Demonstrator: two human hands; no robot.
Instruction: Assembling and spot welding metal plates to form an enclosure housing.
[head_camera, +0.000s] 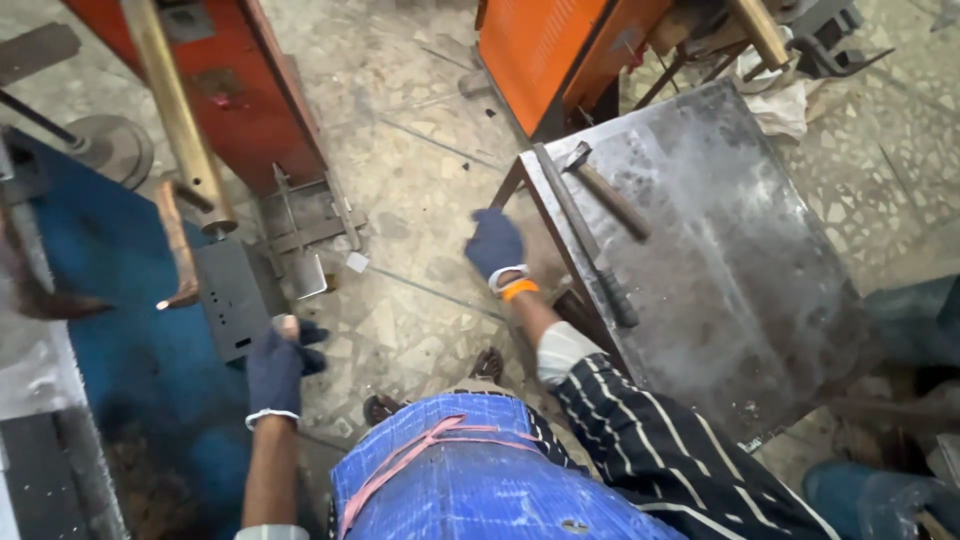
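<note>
Holding a grey perforated sheet-metal bracket (232, 297) in the left hand (275, 372), dark-gloved fingers curled and clamped on its lower corner. Running its long axis up and down the view, slightly tilted, upper end pointing toward the copper electrode arm (178, 240) of the orange spot-welding machine (240, 85). Glowing with a small spark where the bracket's upper left edge is meeting the electrode tip. Sloping down over it, a long brass-coloured bar (175, 110) from the machine's top.

Hanging free in mid-air, the right hand (494, 243), also gloved in dark blue with an orange band at the wrist, fingers loosely curled, gripping nothing, hovering just beside the corner of a steel work table (740, 290). Lying on that table: a long dark rod (585, 235) running diagonally along the near edge, and a hammer (607, 192) beside it, head toward the far corner.

Standing on a speckled terrazzo floor (420, 150), dusty and littered with scraps. Lying beyond the machine's base, a foot-pedal frame (305, 225). Spreading along the left, a blue surface (110, 300). Standing further back, a second orange machine (545, 50).

Sitting well apart from the right hand, the bracket, off to the left of the body and above the left hand, with a blue woven apron (470, 470) and striped sleeve (660, 440) filling the lower middle.
</note>
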